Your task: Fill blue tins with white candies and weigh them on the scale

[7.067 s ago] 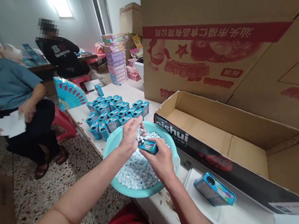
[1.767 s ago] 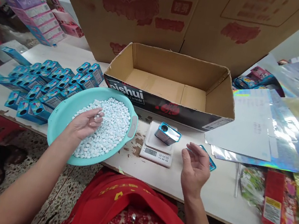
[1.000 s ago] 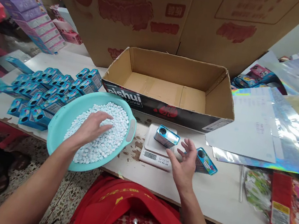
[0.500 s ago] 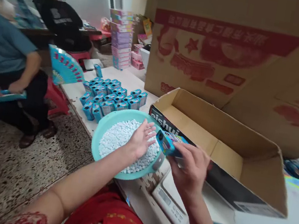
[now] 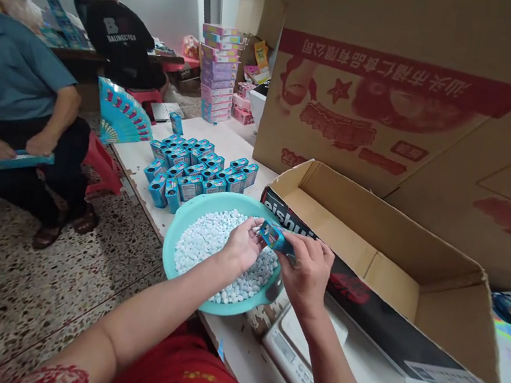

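My right hand (image 5: 308, 269) grips a small blue carton (image 5: 274, 237), held tilted with one end toward my left hand. My left hand (image 5: 244, 245) is palm up with the fingers loosely curved beside that end; whether they touch it I cannot tell. Both hands are over a turquoise basin (image 5: 175, 230) of small white pieces (image 5: 204, 232), candy-like or pebble-like. Behind the basin, several similar blue cartons (image 5: 190, 187) stand in a cluster, many showing a dark round spot on top.
A white digital scale (image 5: 291, 354) lies below my right forearm. To the right is a long open cardboard tray (image 5: 370, 269), before a large carton wall (image 5: 396, 110). Stacked pastel boxes (image 5: 219, 74) stand at the back. Two people sit at the left, one holding a blue-and-white flat item (image 5: 10, 162).
My right hand has brought the carton left, close to my left hand's fingers. The left hand's fingers have curled in from a more spread pose. The view has shifted slightly.
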The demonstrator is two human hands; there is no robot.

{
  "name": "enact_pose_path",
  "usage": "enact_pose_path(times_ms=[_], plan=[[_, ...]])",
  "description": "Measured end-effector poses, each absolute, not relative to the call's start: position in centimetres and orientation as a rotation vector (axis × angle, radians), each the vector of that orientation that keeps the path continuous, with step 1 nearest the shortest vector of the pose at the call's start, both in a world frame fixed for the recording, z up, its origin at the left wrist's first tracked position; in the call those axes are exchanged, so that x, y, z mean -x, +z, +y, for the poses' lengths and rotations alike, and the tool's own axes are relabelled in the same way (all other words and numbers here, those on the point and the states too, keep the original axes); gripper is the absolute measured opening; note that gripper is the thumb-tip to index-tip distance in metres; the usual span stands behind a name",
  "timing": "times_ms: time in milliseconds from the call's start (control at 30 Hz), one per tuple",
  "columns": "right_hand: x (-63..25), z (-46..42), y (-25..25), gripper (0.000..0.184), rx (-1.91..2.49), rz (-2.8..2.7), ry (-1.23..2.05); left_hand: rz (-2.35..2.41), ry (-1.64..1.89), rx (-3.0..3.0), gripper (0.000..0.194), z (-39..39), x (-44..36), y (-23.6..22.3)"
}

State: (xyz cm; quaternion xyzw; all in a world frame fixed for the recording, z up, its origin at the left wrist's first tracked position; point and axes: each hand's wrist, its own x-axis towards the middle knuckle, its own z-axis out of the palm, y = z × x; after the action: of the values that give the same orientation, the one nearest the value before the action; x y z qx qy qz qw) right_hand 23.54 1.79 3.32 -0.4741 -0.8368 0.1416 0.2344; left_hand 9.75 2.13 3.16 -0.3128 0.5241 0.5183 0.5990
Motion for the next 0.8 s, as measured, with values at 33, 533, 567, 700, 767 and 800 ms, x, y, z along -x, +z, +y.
enact_pose_path(times_ms=[33,533,567,700,767,800], plan=[[-23.7,1.7,3.3,0.016,1.316,-2.267,0.41,1.22,1.193,0.714,0.016,2.1,-9.8,3.0],[-35.8,-8.5,3.9,0.044,2.016,-1.055,0.975,1.538,0.508,-0.989,0.041,-1.7,-3.2,1.2],[-36.3,-9.3,3.6,0.046,2.047,-1.024,0.979,1.56,0.496,-0.977,0.043,-1.8,-3.3,1.0],[-36.8,-11.2,2.7,0.049,2.057,-0.893,1.014,1.58,0.475,-0.927,0.046,-1.8,-3.6,0.3],[-36.8,-11.5,2.5,0.048,2.022,-0.828,1.034,1.58,0.489,-0.897,0.047,-1.9,-3.7,0.1],[-36.7,-11.6,2.5,0.048,2.004,-0.807,1.046,1.588,0.498,-0.879,0.047,-1.9,-3.7,0.1]])
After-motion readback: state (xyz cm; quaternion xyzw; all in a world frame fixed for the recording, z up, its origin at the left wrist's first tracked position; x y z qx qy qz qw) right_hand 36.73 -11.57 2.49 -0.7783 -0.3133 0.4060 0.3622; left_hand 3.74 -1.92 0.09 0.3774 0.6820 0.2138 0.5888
